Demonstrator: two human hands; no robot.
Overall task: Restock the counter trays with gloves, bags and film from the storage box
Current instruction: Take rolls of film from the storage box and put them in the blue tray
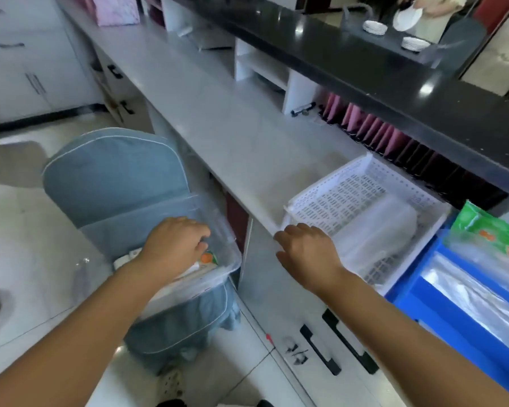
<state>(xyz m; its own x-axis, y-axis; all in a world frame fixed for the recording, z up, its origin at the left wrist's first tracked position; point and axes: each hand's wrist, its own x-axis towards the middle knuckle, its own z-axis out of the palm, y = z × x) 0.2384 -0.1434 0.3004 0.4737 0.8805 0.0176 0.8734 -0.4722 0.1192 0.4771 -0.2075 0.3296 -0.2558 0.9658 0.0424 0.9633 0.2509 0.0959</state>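
Restocking, pick-up step: left hand (174,245) grips packet (208,257) in box (221,223); right hand (306,251) loose, empty, tray (326,182) just beyond; next, probably, lift across.

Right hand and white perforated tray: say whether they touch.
Cannot tell. Head view: the right hand overlaps the near corner of the white perforated tray; curled fingers hide any contact.

Long white counter (218,118) under a glossy black ledge (365,63), white cubbies (262,66) between. Pale tiled floor (21,230), white cabinets (21,69) with black handles (115,71), blue-grey covered chair (115,171).
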